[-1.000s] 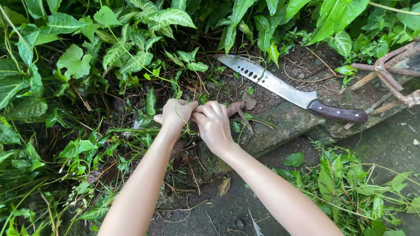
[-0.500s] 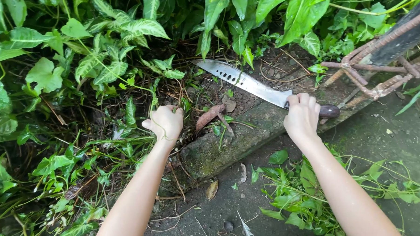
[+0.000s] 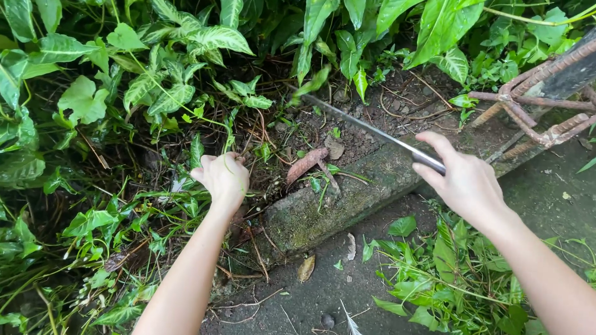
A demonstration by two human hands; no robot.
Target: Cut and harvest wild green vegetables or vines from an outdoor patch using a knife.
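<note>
The long knife (image 3: 372,129) is being held edge-up, its thin blade slanting from the right hand (image 3: 466,183) up and left over the bare soil (image 3: 406,98) behind the mossy concrete curb (image 3: 329,211). The right grip is wrapping closed around the handle, which is hidden inside the fist. The left hand (image 3: 223,178) is clenching closed on a thin green vine (image 3: 228,129) among the leafy plants (image 3: 149,70). A dry brown leaf (image 3: 306,164) is lying on the curb between the hands. Cut greenery (image 3: 439,271) is resting on the pavement below.
</note>
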